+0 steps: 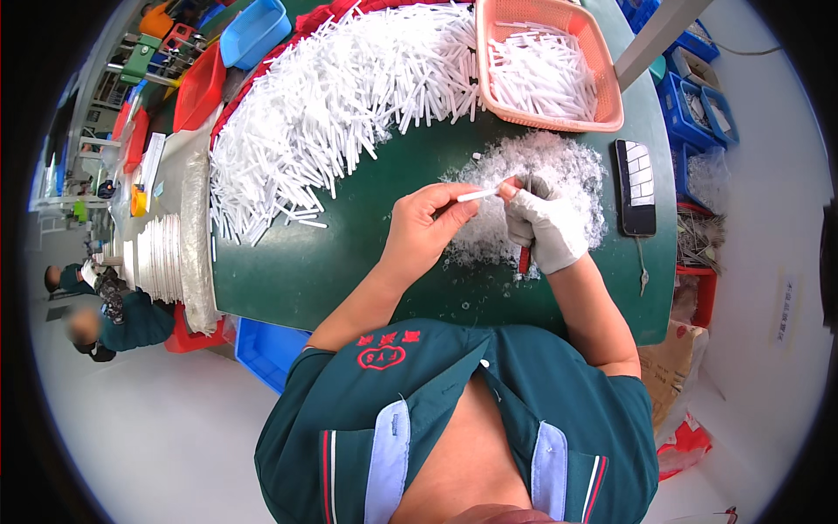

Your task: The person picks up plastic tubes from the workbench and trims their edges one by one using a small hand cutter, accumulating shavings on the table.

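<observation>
My left hand point(421, 230) is bare and pinches a short white plastic tube point(476, 196) between thumb and fingertips. On my right hand point(550, 229) is a pale glove with bare fingertips showing. Those fingertips meet the tube's far end. My right fingers also wrap round a tool with a red handle point(525, 259); its working end is hidden, so its kind does not show. Beneath both hands lies a pile of clear plastic scraps point(572, 166). A large heap of similar white tubes point(332, 96) spreads over the table's far left.
An orange basket point(611, 96) of white tubes stands at the back of the green table point(367, 262). A phone point(637, 188) with a cord lies at the right. Blue bins point(685, 113) line the right wall. Two people point(140, 319) are at the far left.
</observation>
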The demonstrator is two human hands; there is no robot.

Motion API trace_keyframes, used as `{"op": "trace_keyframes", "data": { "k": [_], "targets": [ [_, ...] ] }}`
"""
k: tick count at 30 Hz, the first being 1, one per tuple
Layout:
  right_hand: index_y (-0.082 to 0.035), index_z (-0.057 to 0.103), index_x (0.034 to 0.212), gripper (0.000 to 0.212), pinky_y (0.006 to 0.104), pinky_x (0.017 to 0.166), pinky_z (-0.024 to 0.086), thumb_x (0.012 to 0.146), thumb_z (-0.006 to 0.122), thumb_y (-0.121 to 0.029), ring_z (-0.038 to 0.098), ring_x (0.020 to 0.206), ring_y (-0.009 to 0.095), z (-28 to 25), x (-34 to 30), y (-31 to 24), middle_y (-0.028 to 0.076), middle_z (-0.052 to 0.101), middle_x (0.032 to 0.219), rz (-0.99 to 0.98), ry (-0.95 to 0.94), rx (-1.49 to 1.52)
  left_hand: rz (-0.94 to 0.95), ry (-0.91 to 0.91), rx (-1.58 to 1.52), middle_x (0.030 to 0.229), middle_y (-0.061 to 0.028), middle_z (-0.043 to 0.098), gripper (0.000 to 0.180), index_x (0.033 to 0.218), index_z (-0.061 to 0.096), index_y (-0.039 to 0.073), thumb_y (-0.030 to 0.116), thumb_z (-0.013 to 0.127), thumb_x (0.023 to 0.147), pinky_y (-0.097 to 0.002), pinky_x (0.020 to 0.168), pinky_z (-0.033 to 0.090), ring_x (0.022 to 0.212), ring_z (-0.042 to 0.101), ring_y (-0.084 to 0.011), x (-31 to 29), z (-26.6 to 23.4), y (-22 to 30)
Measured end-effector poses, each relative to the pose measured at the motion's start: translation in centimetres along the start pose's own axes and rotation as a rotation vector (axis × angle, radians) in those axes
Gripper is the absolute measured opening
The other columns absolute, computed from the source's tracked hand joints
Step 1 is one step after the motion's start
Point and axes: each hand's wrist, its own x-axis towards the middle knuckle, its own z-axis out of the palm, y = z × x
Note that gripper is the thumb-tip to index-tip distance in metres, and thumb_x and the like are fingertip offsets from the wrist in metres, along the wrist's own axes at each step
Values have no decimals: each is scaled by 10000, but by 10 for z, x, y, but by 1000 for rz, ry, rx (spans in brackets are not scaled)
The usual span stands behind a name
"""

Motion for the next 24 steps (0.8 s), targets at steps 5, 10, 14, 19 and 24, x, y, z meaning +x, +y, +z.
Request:
{"op": "trace_keyframes", "data": {
  "k": [5, 10, 14, 19, 24],
  "targets": [
    [-37, 569, 892, 176, 238, 440, 297, 872, 645, -195, 371, 473, 69, 4, -4, 7, -40, 423, 604, 126, -108, -53, 206, 123, -88, 928, -26, 649, 146, 1019, 660, 10, 81, 641, 893, -214, 724, 464, 810, 568, -66, 0, 9, -8],
    [-4, 568, 812, 242, 281, 529, 400, 869, 651, -224, 467, 554, 131, 8, -5, 9, 7, 508, 616, -262, 77, -605, 265, 119, 239, 869, -66, 669, 90, 950, 638, 28, 51, 655, 864, -251, 645, 486, 752, 623, -125, -3, 3, -4],
    [-12, 553, 771, 280, 338, 528, 413, 829, 693, -247, 481, 529, 211, 18, -13, 4, 107, 496, 589, -518, 76, -1004, 465, 148, 467, 835, -87, 665, 151, 933, 638, 41, 8, 688, 793, -289, 623, 507, 716, 640, -208, 0, 1, -2],
    [-23, 564, 780, 276, 399, 554, 435, 802, 707, -258, 544, 586, 337, 16, -11, 6, 162, 542, 648, -611, 75, -1134, 570, 118, 565, 833, -95, 659, 233, 921, 652, 15, -56, 713, 707, -290, 636, 512, 730, 641, -217, 1, 1, 1],
    [-26, 581, 809, 260, 425, 581, 451, 812, 691, -262, 575, 644, 371, 15, -11, 9, 180, 575, 697, -644, 88, -1182, 574, 111, 627, 826, -85, 657, 232, 903, 654, 19, -68, 710, 695, -291, 633, 509, 732, 637, -220, 1, 2, 2]
  ]
}}
